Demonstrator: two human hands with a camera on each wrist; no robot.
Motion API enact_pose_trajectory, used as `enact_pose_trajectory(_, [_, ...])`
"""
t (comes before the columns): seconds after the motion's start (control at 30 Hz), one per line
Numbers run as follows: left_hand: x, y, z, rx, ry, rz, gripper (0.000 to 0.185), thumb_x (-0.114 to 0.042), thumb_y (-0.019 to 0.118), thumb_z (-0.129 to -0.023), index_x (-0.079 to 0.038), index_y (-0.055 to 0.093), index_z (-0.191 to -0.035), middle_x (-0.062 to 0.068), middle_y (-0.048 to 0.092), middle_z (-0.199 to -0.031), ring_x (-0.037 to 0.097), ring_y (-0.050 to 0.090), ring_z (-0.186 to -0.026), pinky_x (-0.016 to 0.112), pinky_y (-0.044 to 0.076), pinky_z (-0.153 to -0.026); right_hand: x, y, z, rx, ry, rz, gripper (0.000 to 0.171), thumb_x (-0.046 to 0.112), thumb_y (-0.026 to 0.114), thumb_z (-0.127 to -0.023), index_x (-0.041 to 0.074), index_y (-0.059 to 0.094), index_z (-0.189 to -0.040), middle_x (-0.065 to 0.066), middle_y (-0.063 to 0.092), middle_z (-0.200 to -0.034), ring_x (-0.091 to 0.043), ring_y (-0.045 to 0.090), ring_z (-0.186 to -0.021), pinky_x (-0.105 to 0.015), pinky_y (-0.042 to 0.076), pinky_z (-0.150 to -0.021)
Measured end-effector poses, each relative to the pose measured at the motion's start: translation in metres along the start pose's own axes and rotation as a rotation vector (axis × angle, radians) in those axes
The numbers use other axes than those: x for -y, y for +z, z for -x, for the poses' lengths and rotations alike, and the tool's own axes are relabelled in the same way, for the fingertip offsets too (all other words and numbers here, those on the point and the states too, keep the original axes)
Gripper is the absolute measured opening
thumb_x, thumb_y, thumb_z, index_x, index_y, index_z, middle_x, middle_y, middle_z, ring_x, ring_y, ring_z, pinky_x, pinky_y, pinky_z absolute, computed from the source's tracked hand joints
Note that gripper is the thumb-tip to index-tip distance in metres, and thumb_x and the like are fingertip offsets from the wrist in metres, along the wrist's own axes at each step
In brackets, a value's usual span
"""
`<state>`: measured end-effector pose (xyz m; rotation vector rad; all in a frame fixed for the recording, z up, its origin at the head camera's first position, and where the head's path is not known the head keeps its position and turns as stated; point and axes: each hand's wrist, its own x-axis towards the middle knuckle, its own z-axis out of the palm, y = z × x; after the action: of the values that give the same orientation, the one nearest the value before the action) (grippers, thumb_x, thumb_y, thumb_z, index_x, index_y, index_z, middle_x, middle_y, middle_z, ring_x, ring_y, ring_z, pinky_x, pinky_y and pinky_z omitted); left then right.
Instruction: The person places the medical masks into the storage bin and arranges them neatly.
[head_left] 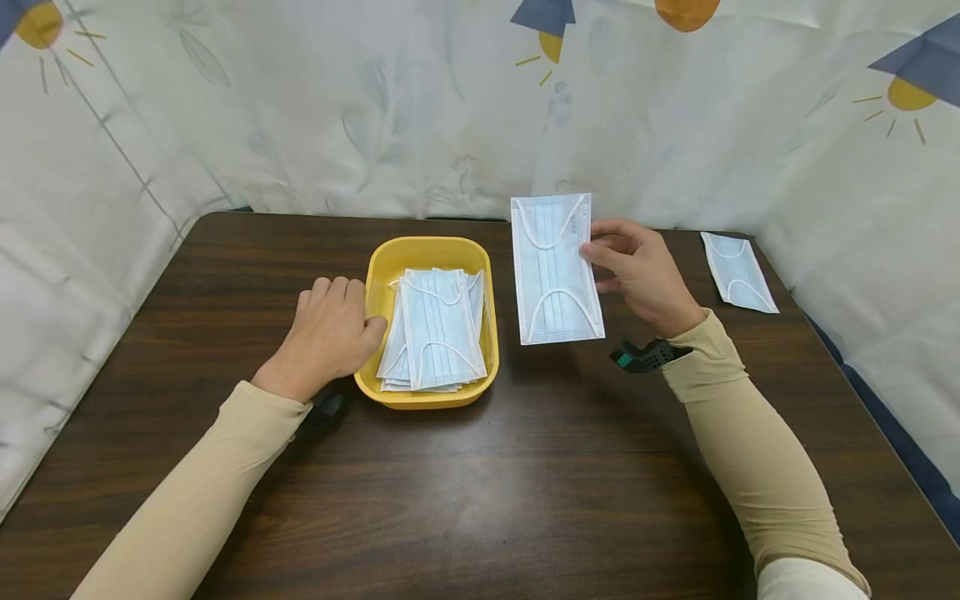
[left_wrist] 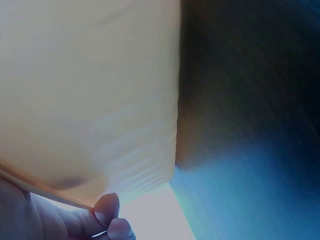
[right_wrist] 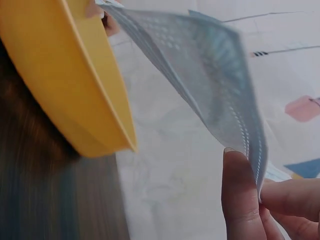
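My right hand [head_left: 633, 267] pinches a pale blue face mask [head_left: 552, 275] by its right edge, between thumb and fingers. The mask hangs upright above the table, its white ear loops showing. In the right wrist view the mask [right_wrist: 200, 65] is seen nearly edge-on, with the thumb [right_wrist: 242, 200] on one side. A yellow plastic basin [head_left: 427, 401] stands to the left and holds several masks [head_left: 438, 333] in a loose pile. My left hand [head_left: 322, 333] grips the basin's left rim; its fingertips [left_wrist: 106, 207] show at the rim in the left wrist view.
Another face mask [head_left: 738, 271] lies flat at the table's far right corner. The dark wooden table [head_left: 465, 517] is bordered at the back and sides by a white patterned curtain [head_left: 300, 108]. Black bands sit on both wrists.
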<state>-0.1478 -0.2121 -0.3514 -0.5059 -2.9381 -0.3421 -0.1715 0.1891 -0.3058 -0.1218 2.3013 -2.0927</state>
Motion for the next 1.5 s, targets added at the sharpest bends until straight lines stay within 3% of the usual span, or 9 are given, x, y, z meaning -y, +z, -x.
enact_pose_trajectory(0.53, [0.0,-0.001,-0.001,0.044,-0.006,-0.003,0.027,-0.024,0.041,-0.093,0.001,0.05,-0.085,0.015,0.047,-0.081,0.034,0.04,-0.08,0.041,0.031,-0.068,-0.002,0.046,-0.007,0.101,0.031,-0.032,0.027,0.007,0.065,-0.098,0.008,0.062,-0.124,0.001,0.073,-0.097,-0.015,0.071,-0.082,-0.031,0.06,-0.061])
enact_pose_trajectory(0.9, [0.0,-0.001,0.0,0.033,-0.005,0.003,0.026,-0.023,0.041,-0.091,0.001,0.05,-0.084,0.015,0.048,-0.081,0.035,0.041,-0.081,0.042,0.032,-0.069,-0.009,0.078,-0.016,0.149,0.068,0.028,0.03,0.011,0.064,-0.099,0.007,0.059,-0.128,0.0,0.072,-0.099,-0.018,0.075,-0.085,-0.035,0.062,-0.066])
enact_pose_trajectory(1.27, [0.001,0.0,-0.001,0.032,-0.01,-0.004,0.027,-0.023,0.043,-0.092,0.002,0.051,-0.087,0.015,0.048,-0.082,0.035,0.042,-0.081,0.043,0.033,-0.07,-0.01,0.107,-0.024,0.184,0.104,0.101,0.029,0.01,0.065,-0.099,0.008,0.061,-0.128,-0.008,0.068,-0.107,-0.02,0.072,-0.095,-0.038,0.062,-0.066])
enact_pose_trajectory(1.5, [0.0,-0.001,0.0,0.037,-0.014,-0.001,0.028,-0.024,0.042,-0.092,0.002,0.051,-0.087,0.016,0.049,-0.083,0.036,0.043,-0.083,0.044,0.034,-0.071,-0.002,0.124,-0.027,0.234,0.112,0.193,0.03,0.01,0.065,-0.099,0.007,0.059,-0.128,-0.012,0.068,-0.108,-0.02,0.068,-0.083,-0.039,0.063,-0.067])
